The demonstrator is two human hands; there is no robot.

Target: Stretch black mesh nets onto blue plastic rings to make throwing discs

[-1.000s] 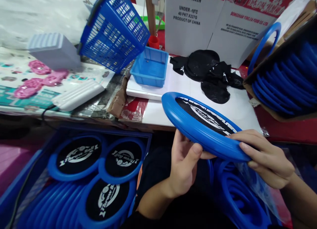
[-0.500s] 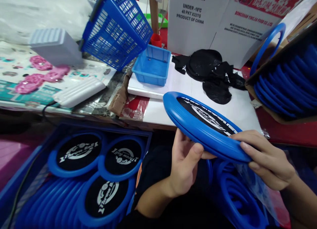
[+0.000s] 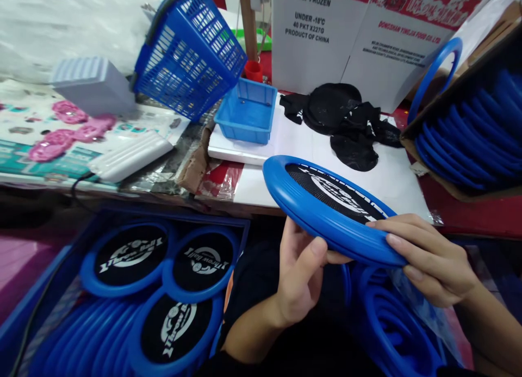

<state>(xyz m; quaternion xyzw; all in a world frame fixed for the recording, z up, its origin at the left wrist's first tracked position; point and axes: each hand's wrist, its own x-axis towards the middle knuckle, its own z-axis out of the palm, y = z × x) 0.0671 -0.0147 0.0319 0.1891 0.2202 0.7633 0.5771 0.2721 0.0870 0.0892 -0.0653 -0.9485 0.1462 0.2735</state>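
Note:
Both hands hold a blue throw disc [image 3: 326,238] with a black mesh centre and white lettering, tilted above the table's front edge. My left hand [image 3: 300,273] supports its rim from below, with the thumb against the outer side. My right hand [image 3: 428,257] grips the rim at the right end, fingers on top. A seam runs along the disc's outer edge. Black fabric pieces [image 3: 332,107] lie on the white board [image 3: 293,137] behind the disc. More discs of the same kind, such as the lettered disc [image 3: 202,261], fill the blue crate [image 3: 242,227] at lower left.
A cardboard box [image 3: 411,143] of blue rings stands at the right. Further blue rings [image 3: 399,322] are low by my lap. Toward the back are a small blue tray [image 3: 244,129], a tipped blue basket [image 3: 191,56] and a white carton [image 3: 314,61]. Pink pieces [image 3: 69,132] lie at left.
The disc and both hands have shifted very slightly left in view, with the camera moving a little. The grip on the disc looks the same.

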